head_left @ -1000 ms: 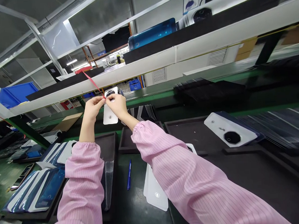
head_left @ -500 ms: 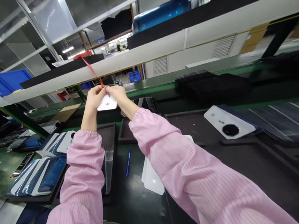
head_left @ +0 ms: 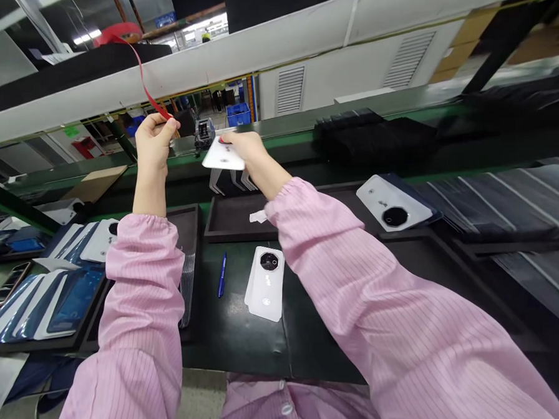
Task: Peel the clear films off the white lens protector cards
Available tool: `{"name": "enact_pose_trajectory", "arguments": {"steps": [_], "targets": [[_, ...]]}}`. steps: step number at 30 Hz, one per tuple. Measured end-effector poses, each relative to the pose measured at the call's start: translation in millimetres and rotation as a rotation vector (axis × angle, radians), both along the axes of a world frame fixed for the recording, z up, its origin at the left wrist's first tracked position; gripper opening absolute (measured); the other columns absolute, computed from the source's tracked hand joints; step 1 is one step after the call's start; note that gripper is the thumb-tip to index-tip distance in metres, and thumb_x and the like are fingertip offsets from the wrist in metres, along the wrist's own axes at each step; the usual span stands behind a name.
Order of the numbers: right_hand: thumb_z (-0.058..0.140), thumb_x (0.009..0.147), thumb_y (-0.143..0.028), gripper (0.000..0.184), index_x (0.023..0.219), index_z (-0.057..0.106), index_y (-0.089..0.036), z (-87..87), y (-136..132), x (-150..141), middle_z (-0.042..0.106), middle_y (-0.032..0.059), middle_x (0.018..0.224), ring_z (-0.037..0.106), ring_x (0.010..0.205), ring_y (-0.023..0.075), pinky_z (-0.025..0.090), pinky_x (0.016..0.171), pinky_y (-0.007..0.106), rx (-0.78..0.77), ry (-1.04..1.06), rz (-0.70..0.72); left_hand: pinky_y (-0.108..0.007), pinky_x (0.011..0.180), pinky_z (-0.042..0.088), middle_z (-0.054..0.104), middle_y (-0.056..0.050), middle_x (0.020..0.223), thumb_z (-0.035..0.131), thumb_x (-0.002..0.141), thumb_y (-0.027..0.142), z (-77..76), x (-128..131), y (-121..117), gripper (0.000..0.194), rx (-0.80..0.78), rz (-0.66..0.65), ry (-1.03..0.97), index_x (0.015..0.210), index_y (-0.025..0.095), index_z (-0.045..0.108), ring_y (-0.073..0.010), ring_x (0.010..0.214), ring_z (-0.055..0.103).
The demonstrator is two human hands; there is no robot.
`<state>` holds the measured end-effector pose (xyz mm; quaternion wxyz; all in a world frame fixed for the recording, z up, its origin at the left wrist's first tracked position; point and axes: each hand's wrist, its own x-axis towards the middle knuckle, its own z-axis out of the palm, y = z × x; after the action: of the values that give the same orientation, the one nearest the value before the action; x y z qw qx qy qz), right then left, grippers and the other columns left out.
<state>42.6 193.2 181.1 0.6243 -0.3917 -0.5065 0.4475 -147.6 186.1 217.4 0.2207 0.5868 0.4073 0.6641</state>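
Note:
My left hand (head_left: 155, 143) pinches the loose end of a red tape (head_left: 142, 79) that hangs from its roll (head_left: 118, 33) on the shelf above. To the right, my right hand (head_left: 248, 147) grips a white phone back cover (head_left: 223, 156) by its edge, and a small red piece shows beside the fingertips. The two hands are apart. Below them on the green bench, white phone back covers (head_left: 266, 285) lie overlapped, the top one with a round black camera area. A blue pen (head_left: 222, 275) lies to their left.
Black trays (head_left: 215, 228) hold dark plates and a white scrap (head_left: 258, 217). Another white cover (head_left: 394, 203) rests at the right by stacked dark sheets (head_left: 499, 201). Blue-and-white covers (head_left: 45, 306) and a phone (head_left: 9, 285) lie at left. A white shelf beam (head_left: 289, 37) crosses overhead.
My hands have drawn apart: the left stays on the tape, while the right has carried the cover rightward. A red piece now shows on the cover. The view has tilted down.

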Motion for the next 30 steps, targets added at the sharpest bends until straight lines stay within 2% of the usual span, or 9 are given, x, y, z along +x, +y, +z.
{"name": "enact_pose_trajectory", "arguments": {"steps": [4,6,8,11,18,22,25,28,30], "targets": [[0.075,0.071,-0.017,0.01,0.071,0.073,-0.008,-22.7,-50,47,0.065,0.0036,0.058,0.062,0.053,0.0147,0.047,0.051,0.025,-0.07,-0.031,0.044,-0.016,0.066,0.047,0.072,0.0,0.078,0.082,0.074,0.021,-4.8,1,-2,0.044,-0.038,0.004,-0.074,0.113,0.017,0.061,-0.012,0.078,0.07],[0.079,0.066,-0.024,0.016,0.077,0.076,-0.012,-35.6,-74,63,0.068,0.0027,0.06,0.06,0.051,0.0131,0.044,0.047,0.022,-0.167,-0.022,0.15,-0.014,0.054,0.044,0.072,-0.002,0.079,0.089,0.066,0.029,-7.6,2,-4,0.045,-0.08,-0.014,-0.145,0.103,0.017,0.066,-0.0105,0.068,0.066],[0.082,0.06,-0.029,0.022,0.074,0.075,-0.013,-47.9,-94,73,0.069,0.003,0.059,0.06,0.05,0.0128,0.044,0.045,0.022,-0.2,-0.014,0.178,-0.014,0.047,0.041,0.07,-0.001,0.077,0.091,0.062,0.033,-9.8,5,-7,0.04,-0.131,-0.014,-0.228,0.092,0.018,0.068,-0.0088,0.061,0.062],[0.085,0.054,-0.035,0.029,0.071,0.074,-0.014,-61.5,-114,78,0.07,0.0043,0.06,0.062,0.051,0.015,0.046,0.046,0.024,-0.224,-0.008,0.198,-0.014,0.049,0.045,0.068,0.001,0.074,0.09,0.063,0.028,-10.3,11,-13,0.032,-0.156,-0.01,-0.358,0.08,0.019,0.065,-0.0074,0.06,0.061],[0.082,0.054,-0.038,0.029,0.071,0.074,-0.015,-71.9,-125,84,0.069,0.0032,0.062,0.059,0.051,0.0139,0.042,0.047,0.024,-0.208,-0.015,0.207,-0.01,0.046,0.041,0.064,0.004,0.063,0.081,0.069,0.012,2.4,12,-22,0.023,-0.098,0.008,-0.433,0.069,0.017,0.058,-0.0023,0.051,0.051],[0.081,0.055,-0.038,0.029,0.071,0.075,-0.015,-75.3,-125,86,0.068,0.0031,0.063,0.058,0.052,0.0137,0.041,0.049,0.025,-0.177,-0.008,0.202,-0.011,0.049,0.042,0.066,0.005,0.063,0.081,0.066,0.005,6.3,11,-29,0.035,-0.1,0.017,-0.427,0.091,0.02,0.061,-0.0034,0.051,0.054],[0.08,0.057,-0.039,0.029,0.073,0.076,-0.016,-79.4,-128,87,0.072,0.005,0.07,0.06,0.057,0.015,0.043,0.052,0.026,-0.136,-0.008,0.189,-0.014,0.056,0.048,0.073,-0.001,0.074,0.085,0.067,0.008,2.3,13,-36,0.051,-0.187,-0.02,-0.434,0.108,0.019,0.057,-0.0088,0.062,0.066],[0.079,0.06,-0.04,0.027,0.073,0.077,-0.017,-85.0,-133,90,0.075,0.0064,0.079,0.064,0.066,0.0173,0.046,0.056,0.027,-0.089,-0.017,0.177,-0.016,0.061,0.052,0.075,-0.009,0.085,0.085,0.074,0.018,-7.6,17,-44,0.039,-0.333,-0.092,-0.447,0.102,0.016,0.058,-0.0118,0.071,0.071],[0.079,0.062,-0.039,0.024,0.074,0.078,-0.018,-89.2,-138,93,0.077,0.0064,0.082,0.066,0.071,0.0186,0.047,0.059,0.027,-0.062,-0.026,0.165,-0.015,0.059,0.051,0.075,-0.013,0.087,0.081,0.079,0.024,-18.0,22,-55,0.027,-0.462,-0.132,-0.466,0.092,0.014,0.06,-0.0096,0.067,0.069]]}}
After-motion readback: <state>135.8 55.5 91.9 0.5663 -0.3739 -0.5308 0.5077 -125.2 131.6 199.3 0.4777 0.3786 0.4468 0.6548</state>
